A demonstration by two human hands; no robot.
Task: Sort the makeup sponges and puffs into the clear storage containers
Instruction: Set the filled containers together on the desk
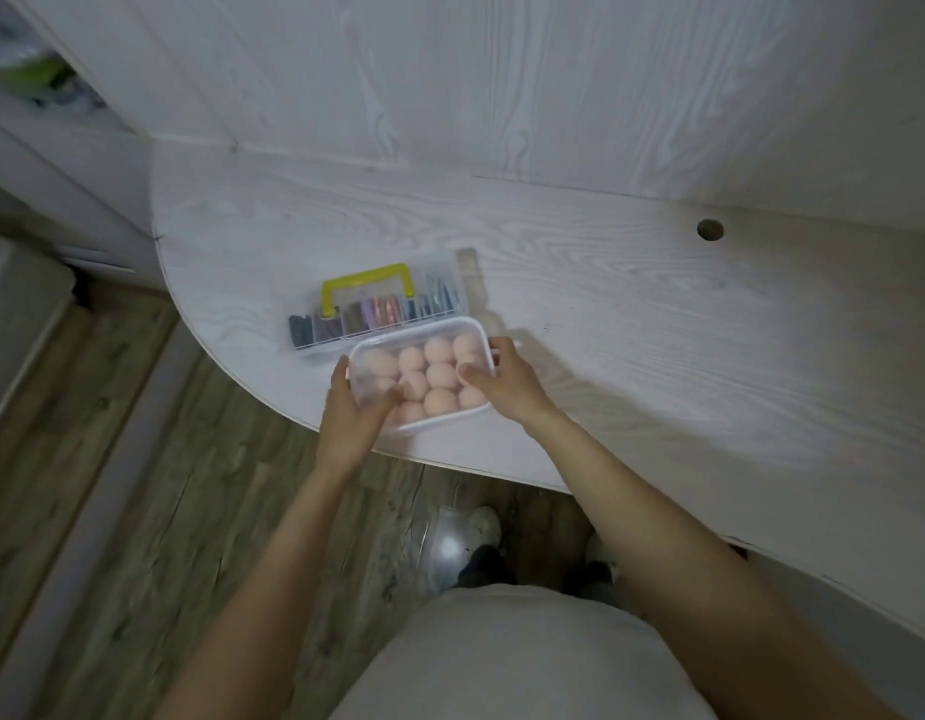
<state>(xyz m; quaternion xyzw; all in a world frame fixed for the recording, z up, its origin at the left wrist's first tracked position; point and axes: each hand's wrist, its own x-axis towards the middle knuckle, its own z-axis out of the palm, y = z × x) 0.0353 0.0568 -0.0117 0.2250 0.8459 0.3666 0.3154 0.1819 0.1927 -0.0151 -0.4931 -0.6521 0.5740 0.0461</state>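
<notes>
Both hands grip a clear box of sponges at the table's near edge.

The left hand [352, 410] clasps the box [424, 332] at its left end; the right hand [502, 379] clasps its right end, thumbs over the lid. Pink sponges [439, 376] fill it. Just behind sits a yellow-handled case [377, 304]. The white woodgrain table [658, 324] meets a matching wall; wood floor lies below.

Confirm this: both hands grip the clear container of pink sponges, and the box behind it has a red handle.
Wrong on the handle. The head view shows the box behind has a yellow handle, not red. The rest stands: the left hand and right hand grip the clear container of pink sponges.
</notes>
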